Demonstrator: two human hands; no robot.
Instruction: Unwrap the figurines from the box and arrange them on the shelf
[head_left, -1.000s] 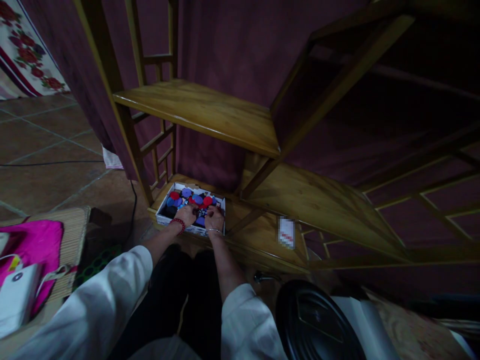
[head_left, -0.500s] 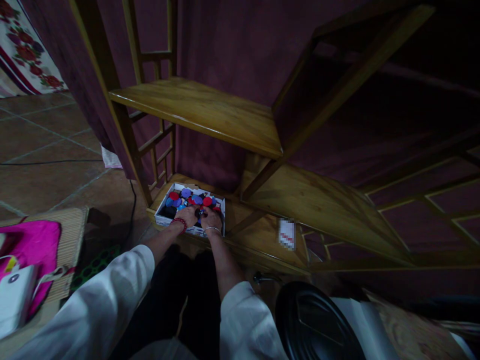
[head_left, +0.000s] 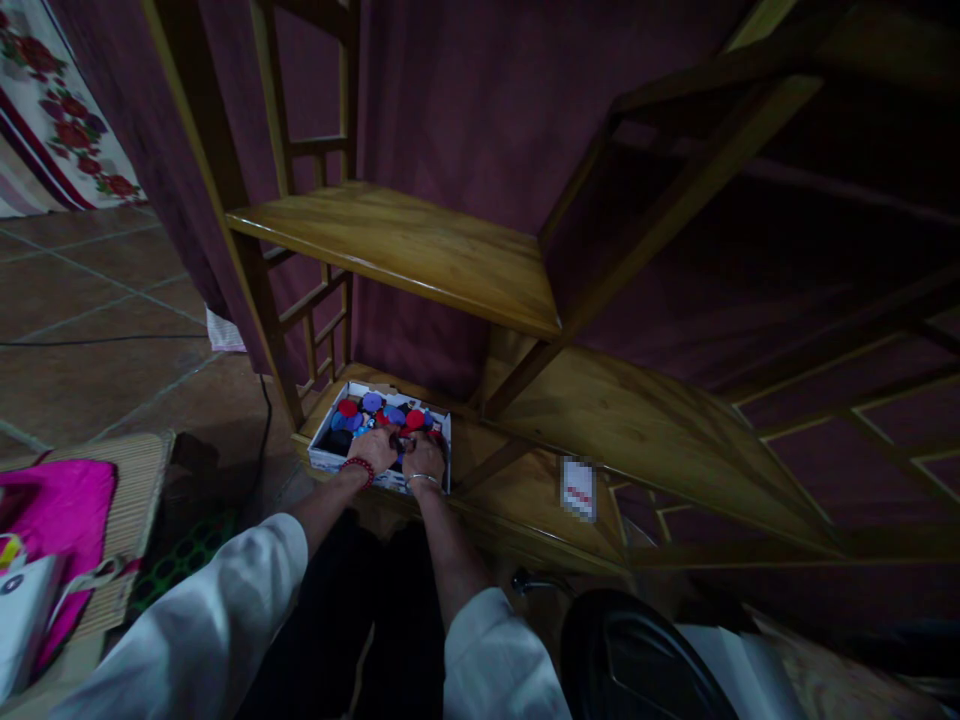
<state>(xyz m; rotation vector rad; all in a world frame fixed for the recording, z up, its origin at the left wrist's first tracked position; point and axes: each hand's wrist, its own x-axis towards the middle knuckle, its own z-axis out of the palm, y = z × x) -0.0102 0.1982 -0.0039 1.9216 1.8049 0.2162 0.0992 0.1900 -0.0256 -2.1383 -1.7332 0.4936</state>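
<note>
A shallow white cardboard box point(head_left: 324, 461) sits on the low wooden shelf, filled with small round pieces in red, blue, purple and black. Among them are a red disc point(head_left: 415, 420) and a purple disc point(head_left: 371, 402). My left hand point(head_left: 375, 448), with a red bead bracelet at its wrist, reaches over the front of the box with bent fingers. Close beside it, my right hand point(head_left: 424, 457), wearing a pale bangle, curls inward. Both sets of fingertips meet around something small and dark, too unclear to name.
A wooden shelf board point(head_left: 405, 255) juts out above the box. On the lower shelf to the right lies a blurred white packet point(head_left: 578, 488). A black round-edged seat point(head_left: 637, 655) stands near my right arm. At left, a pink cloth point(head_left: 71, 510) and a white device point(head_left: 26, 615) rest on a mat.
The view has tilted a little, so the shelves and box sit lower in the picture. Both hands stay in the box, with the fingers slightly shifted around the dark thing.
</note>
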